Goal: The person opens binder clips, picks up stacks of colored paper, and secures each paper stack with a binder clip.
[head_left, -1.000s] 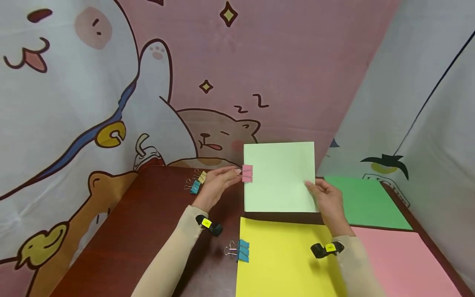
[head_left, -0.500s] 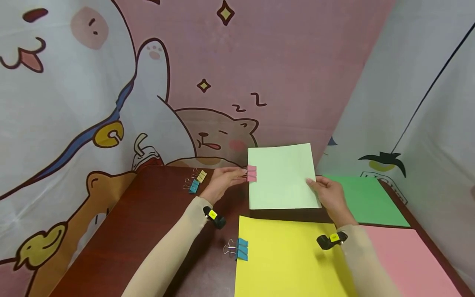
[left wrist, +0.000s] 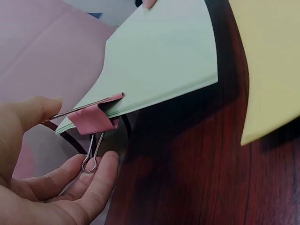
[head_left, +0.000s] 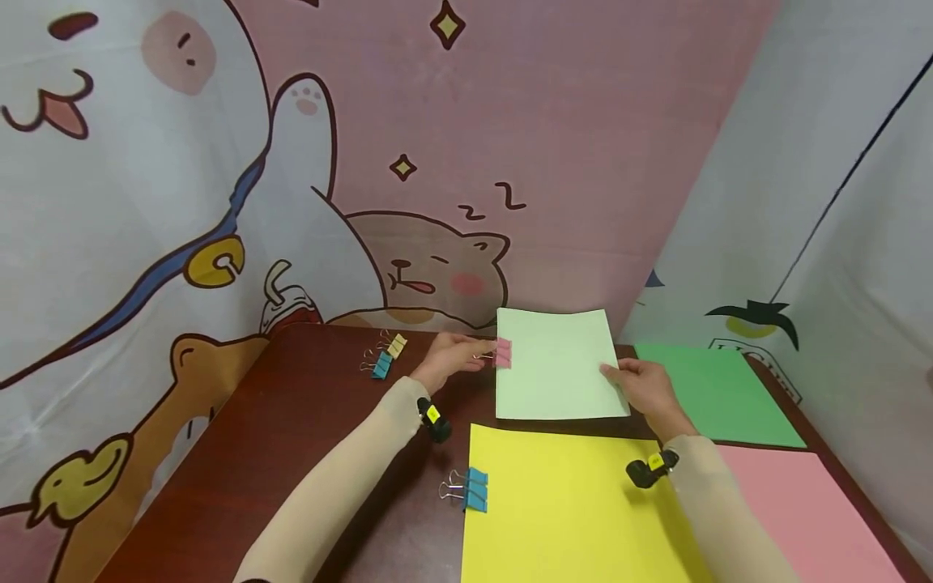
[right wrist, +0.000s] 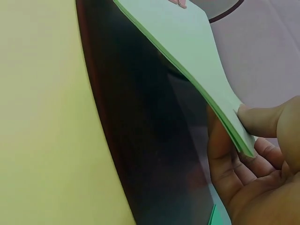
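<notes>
A pink binder clip [left wrist: 91, 118] sits on the left edge of a stack of light green paper [head_left: 554, 364], held above the table's far side. My left hand [head_left: 453, 358] pinches the clip by its wire handles, thumb on the upper one and fingers at the lower one. At the stack's right edge my right hand [head_left: 645, 387] grips the paper, thumb on top and fingers underneath. In the right wrist view the layered edge of the light green sheets [right wrist: 187, 75] shows, slightly bent near the thumb.
Yellow paper [head_left: 568, 502] with a blue binder clip [head_left: 476, 489] on its left edge lies in front. Green paper [head_left: 717, 397] and pink paper [head_left: 802, 506] lie at right. A yellow clip [head_left: 397, 346] and another blue clip [head_left: 381, 366] rest at the back left.
Both hands have lowered the light green stack toward the table, and it tilts flatter. The left hand and the pink clip have shifted right.
</notes>
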### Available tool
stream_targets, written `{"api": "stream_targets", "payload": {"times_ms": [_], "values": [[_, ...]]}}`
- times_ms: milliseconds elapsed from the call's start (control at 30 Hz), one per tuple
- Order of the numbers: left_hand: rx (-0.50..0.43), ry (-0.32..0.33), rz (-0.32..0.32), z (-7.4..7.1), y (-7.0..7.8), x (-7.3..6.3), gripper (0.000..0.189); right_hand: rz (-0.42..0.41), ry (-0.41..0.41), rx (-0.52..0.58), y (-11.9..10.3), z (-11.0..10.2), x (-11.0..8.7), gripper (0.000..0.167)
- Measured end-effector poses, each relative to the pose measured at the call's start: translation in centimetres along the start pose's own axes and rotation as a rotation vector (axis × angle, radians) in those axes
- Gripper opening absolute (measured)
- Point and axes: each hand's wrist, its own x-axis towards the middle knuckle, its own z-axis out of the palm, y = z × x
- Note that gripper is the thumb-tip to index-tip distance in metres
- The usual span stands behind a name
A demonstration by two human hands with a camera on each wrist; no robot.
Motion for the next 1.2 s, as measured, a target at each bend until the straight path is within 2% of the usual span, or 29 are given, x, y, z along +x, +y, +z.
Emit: {"api": "stream_targets", "payload": {"times_ms": [167,300,467,667,933,1200], "values": [[0.121,0.024,-0.01,0.2,-0.6,0.5,0.045,0.01,-0.005,-0.052,0.8,0.2,0.4,0.063],[0.205,0.048,-0.038,0.5,-0.7,0.3,0.042,0.013,-0.008,-0.079,1.1,0.3,0.6,0.06],[0.283,0.074,-0.058,0.9,-0.5,0.0,0.045,0.019,-0.035,-0.1,1.6,0.3,0.6,0.066],[0.328,0.091,-0.043,1.4,-0.5,0.2,0.044,0.004,-0.041,-0.15,2.0,0.2,0.7,0.063],[0.439,0.078,-0.005,1.8,-1.0,0.8,0.044,-0.006,-0.006,-0.208,2.1,0.1,0.7,0.057],[0.451,0.064,0.055,2.3,-0.9,0.6,0.05,-0.045,0.04,-0.304,2.1,0.2,0.8,0.05]]}}
